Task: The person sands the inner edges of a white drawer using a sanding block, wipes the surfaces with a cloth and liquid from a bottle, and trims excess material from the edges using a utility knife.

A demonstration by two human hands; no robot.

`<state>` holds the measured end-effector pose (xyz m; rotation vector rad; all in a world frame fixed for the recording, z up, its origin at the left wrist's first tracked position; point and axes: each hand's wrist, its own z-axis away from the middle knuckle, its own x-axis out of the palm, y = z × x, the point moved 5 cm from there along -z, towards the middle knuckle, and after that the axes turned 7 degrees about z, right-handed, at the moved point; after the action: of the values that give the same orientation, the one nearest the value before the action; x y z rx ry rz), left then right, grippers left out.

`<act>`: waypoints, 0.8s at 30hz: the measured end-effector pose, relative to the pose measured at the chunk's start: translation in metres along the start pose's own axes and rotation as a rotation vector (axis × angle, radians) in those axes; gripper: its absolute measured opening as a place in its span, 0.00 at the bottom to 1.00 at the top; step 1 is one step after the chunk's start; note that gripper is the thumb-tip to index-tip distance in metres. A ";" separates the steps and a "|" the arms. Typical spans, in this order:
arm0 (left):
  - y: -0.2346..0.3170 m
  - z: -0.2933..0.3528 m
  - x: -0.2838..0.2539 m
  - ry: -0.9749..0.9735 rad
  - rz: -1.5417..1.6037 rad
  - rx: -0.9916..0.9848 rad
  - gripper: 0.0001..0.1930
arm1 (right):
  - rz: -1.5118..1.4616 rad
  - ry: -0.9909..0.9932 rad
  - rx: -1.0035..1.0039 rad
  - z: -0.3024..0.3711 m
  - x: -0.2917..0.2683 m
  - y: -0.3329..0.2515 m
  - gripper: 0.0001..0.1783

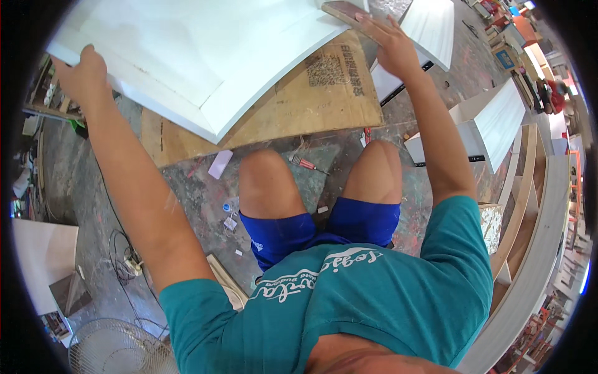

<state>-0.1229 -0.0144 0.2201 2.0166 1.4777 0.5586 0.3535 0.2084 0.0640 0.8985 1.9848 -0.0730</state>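
Gripping panel [180, 50] by rim: left hand [88, 78]. Resting on brown block [344, 14], grip unclear: right hand [396, 51]. Panel lay between hands, corner seemingly joined; what remained could not be told.

White panel [187, 43], brown block [341, 12], tan cardboard [283, 121], black print [326, 70], teal shirt [380, 299], blue shorts [369, 219]

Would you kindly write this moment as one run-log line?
left hand: holding white panel edge | right hand: on brown strip | cardboard: under panel | red-handled tool: on floor between knees
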 end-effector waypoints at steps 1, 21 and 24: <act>-0.002 -0.001 0.001 -0.019 0.057 -0.005 0.33 | -0.157 -0.029 0.104 0.008 -0.008 -0.006 0.45; -0.125 -0.002 -0.028 -0.067 0.196 -0.577 0.39 | -1.153 0.130 1.388 0.341 -0.101 -0.033 0.43; -0.219 0.019 -0.067 -0.076 0.144 -0.856 0.38 | -1.004 0.014 1.569 0.378 -0.091 -0.032 0.40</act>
<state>-0.2877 -0.0329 0.0609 1.4313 0.8221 0.9606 0.6351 -0.0119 -0.0910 0.5672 1.9414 -2.3744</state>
